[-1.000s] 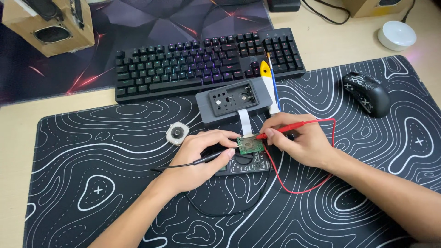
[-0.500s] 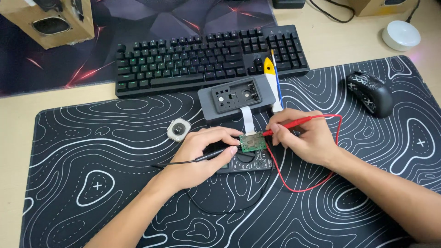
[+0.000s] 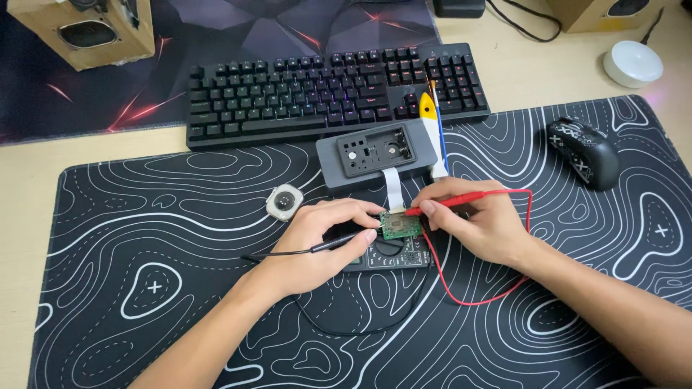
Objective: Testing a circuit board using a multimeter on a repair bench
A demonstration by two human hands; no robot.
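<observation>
A black keyboard (image 3: 335, 90), black mouse (image 3: 584, 151), white puck (image 3: 633, 63) and wooden speaker (image 3: 86, 29).

Multimeter (image 3: 389, 256) mostly hidden – under both hands, circuit board (image 3: 398, 225).

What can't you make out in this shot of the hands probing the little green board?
Head view only:
- Probe tips on the green circuit board: too small, partly hidden by the fingertips of the left hand and right hand.
- Multimeter: mostly covered by both hands and the board; its display is unseen.
- Wooden speaker: cut off by the top edge.
- Parts inside the grey case: too small to identify.
</observation>
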